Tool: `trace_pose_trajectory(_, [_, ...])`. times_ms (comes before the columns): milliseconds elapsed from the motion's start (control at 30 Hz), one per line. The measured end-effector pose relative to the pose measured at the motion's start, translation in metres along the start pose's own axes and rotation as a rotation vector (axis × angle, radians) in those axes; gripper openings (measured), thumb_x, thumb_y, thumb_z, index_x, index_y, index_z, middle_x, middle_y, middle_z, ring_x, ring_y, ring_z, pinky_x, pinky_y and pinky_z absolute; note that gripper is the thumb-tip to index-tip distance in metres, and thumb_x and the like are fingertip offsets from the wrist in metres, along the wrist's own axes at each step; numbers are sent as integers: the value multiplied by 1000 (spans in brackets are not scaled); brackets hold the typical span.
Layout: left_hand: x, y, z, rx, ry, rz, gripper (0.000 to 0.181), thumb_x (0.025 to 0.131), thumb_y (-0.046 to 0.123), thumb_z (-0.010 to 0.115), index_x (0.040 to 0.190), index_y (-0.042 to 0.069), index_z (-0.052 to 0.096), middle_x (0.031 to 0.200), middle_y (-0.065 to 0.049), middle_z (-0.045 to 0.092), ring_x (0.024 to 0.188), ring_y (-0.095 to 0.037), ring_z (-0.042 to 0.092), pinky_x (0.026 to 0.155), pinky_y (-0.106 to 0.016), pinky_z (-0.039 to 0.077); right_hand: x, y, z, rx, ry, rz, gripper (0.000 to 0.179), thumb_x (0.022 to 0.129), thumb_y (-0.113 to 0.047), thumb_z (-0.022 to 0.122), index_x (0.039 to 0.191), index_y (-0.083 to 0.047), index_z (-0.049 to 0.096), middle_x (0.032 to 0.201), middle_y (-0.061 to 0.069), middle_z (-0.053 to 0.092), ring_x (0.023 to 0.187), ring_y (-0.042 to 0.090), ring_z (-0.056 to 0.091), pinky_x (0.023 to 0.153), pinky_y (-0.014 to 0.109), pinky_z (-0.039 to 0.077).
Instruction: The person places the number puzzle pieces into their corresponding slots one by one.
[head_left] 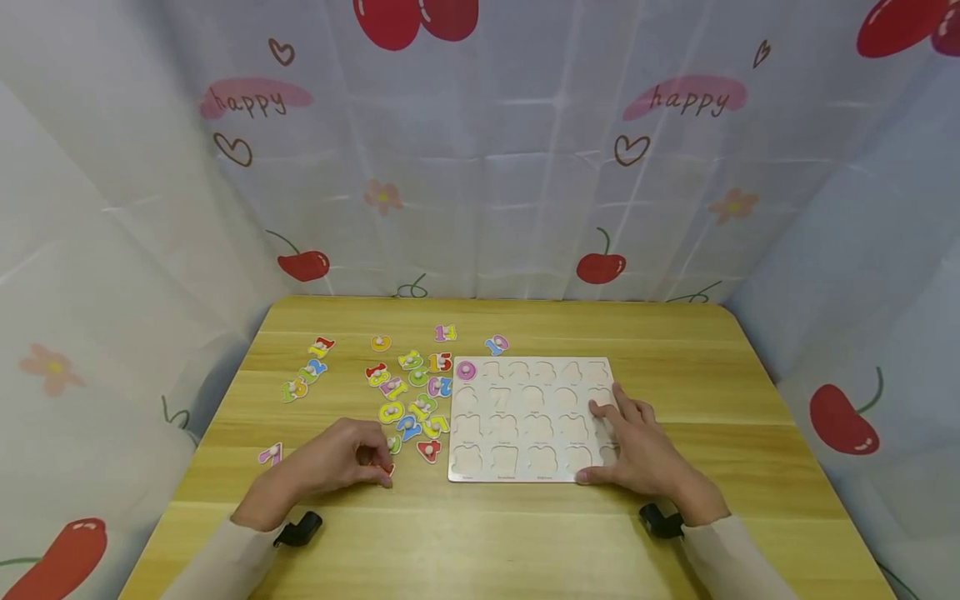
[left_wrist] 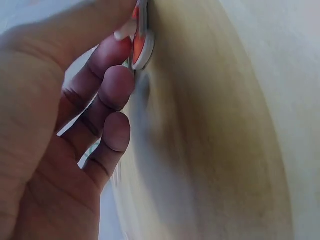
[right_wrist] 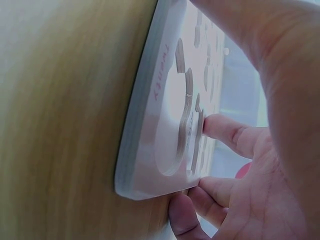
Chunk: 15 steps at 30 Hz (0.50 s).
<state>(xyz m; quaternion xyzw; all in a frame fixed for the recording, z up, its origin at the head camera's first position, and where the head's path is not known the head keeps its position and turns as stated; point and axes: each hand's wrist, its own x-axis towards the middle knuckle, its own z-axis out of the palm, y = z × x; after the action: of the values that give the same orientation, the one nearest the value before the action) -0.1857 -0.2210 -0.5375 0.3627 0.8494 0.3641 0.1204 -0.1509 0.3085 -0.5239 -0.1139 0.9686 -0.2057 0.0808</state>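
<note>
At the near edge of the loose pieces, my left hand [head_left: 341, 458] pinches a red number puzzle piece [left_wrist: 143, 50] between thumb and index finger. Its pale knob shows beside the fingertips in the left wrist view, and most of the piece is hidden in the head view. My right hand [head_left: 637, 446] holds the near right corner of the white puzzle board [head_left: 517, 479], thumb at the near edge, index finger on its top and the other fingers along the right side. A round pink piece [head_left: 467, 371] sits in the board's far left recess; the other visible recesses are bare.
Several knobbed number pieces lie left of the board, among them a red four [head_left: 429, 451] close to it. A pink seven [head_left: 271, 453] lies by my left forearm, and a blue and pink ten [head_left: 497, 344] behind the board. A printed curtain [head_left: 480, 208] hangs behind the wooden table [head_left: 525, 542].
</note>
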Motion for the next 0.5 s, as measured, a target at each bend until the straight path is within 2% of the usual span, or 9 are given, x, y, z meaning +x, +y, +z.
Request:
trace_pose_trajectory(133, [-1, 0, -1, 2, 20, 9, 19, 94, 22, 99, 94, 32, 83, 96, 19, 77, 83, 4, 66, 73, -21, 61, 0, 0, 1, 0, -3, 1, 124, 76, -72, 103, 169, -4, 57, 190, 39, 17, 160, 64, 36, 122, 81, 47])
trace_pose_trajectory(233, [1, 0, -3, 33, 64, 37, 21, 94, 18, 98, 95, 32, 83, 97, 20, 78, 86, 4, 67, 76, -23, 62, 1, 0, 2, 1, 6, -6, 124, 75, -71, 104, 168, -3, 58, 189, 39, 18, 159, 64, 36, 121, 81, 48])
trace_pose_trajectory(367, [6, 4, -10, 85, 140, 83, 23, 93, 12, 99, 95, 28, 82, 95, 19, 78, 87, 3, 66, 77, -28, 62, 2, 0, 2, 9, 3, -5, 124, 75, -72, 103, 169, -4, 57, 190, 39, 18, 160, 63, 35, 122, 81, 46])
trace_pose_trajectory(500, [17, 13, -18, 82, 183, 84, 23, 91, 9, 99, 96, 24, 82, 96, 16, 79, 89, 1, 71, 81, -30, 67, 3, 0, 2, 5, -10, 2, 125, 76, -73, 102, 170, -5, 56, 190, 38, 16, 161, 64, 34, 123, 82, 46])
